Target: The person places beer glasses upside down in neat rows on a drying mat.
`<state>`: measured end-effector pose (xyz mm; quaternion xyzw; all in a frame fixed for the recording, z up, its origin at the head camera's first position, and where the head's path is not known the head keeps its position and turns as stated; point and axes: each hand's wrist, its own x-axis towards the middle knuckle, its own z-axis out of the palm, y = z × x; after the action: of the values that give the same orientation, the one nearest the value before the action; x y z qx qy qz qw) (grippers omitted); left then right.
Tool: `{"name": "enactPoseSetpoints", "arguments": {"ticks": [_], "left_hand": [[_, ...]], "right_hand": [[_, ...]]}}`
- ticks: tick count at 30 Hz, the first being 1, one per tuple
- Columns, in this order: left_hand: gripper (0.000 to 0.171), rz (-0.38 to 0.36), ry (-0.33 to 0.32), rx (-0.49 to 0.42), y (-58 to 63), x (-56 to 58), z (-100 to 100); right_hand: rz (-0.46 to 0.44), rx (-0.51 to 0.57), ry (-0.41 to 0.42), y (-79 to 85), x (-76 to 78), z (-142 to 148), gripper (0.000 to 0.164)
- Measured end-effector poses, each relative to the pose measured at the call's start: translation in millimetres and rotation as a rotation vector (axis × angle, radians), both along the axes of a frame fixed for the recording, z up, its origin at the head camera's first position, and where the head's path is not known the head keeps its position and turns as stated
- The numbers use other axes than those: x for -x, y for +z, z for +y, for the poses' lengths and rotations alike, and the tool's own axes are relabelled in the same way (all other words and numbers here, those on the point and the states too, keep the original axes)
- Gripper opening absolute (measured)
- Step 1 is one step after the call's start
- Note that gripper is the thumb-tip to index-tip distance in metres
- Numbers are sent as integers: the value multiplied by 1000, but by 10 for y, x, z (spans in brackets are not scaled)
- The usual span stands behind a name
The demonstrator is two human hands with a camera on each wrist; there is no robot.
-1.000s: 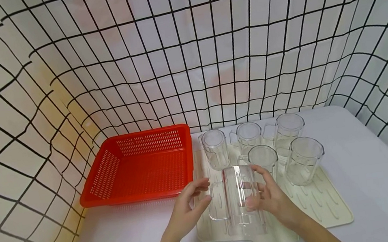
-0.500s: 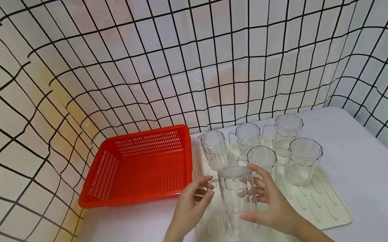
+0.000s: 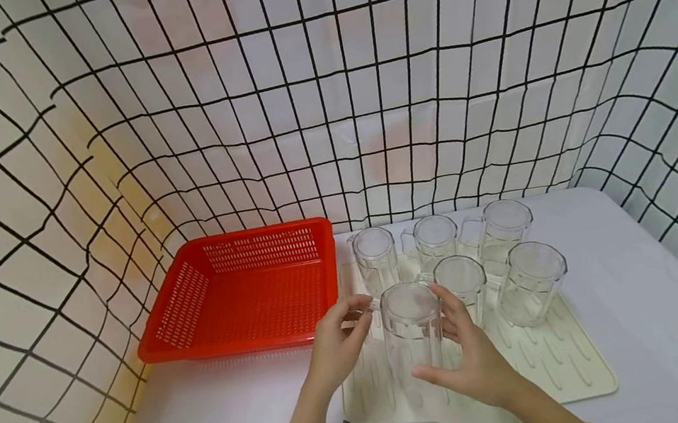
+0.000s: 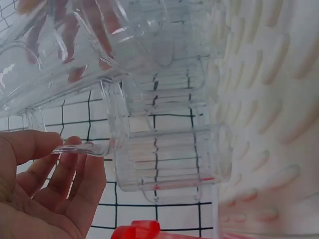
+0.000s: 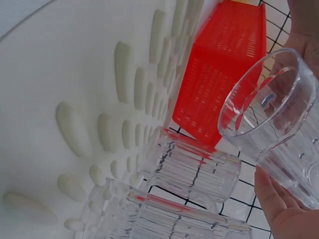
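A clear mug (image 3: 413, 337) is held over the cream drying mat (image 3: 558, 361). My left hand (image 3: 343, 339) pinches its handle (image 4: 82, 148) between thumb and fingers. My right hand (image 3: 477, 358) grips the mug's right side, thumb in front and fingers behind, seen through the clear wall in the left wrist view. In the right wrist view the mug's round mouth (image 5: 264, 99) faces toward the mat. Several like mugs stand on the mat beyond, including a near one (image 3: 461, 285) just behind the held mug and another (image 3: 531, 282) to its right.
A red perforated basket (image 3: 241, 346) stands left of the mat on the white table (image 3: 211, 414). Back-row mugs (image 3: 376, 260) stand near a black wire grid (image 3: 366, 122) that rises behind the table and along both sides.
The mug has tipped more upright, and its handle has turned away from me. My left hand has moved up and closed on the handle; my right thumb has shifted down along the wall.
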<state>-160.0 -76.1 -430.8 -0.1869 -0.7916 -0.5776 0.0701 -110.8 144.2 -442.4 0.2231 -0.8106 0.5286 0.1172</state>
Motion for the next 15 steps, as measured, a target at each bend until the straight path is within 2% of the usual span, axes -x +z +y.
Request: {"name": "enactPoseSetpoints", "arguments": {"ticks": [5,15], "left_hand": [[18,-4,10,-49,-30,92,40],[13,-4,53,-37,-84,314,112]], "right_hand": [[53,-59,-24,-45,72,-7,113],[-24,-158,-162,-64,187,-84,108]]}}
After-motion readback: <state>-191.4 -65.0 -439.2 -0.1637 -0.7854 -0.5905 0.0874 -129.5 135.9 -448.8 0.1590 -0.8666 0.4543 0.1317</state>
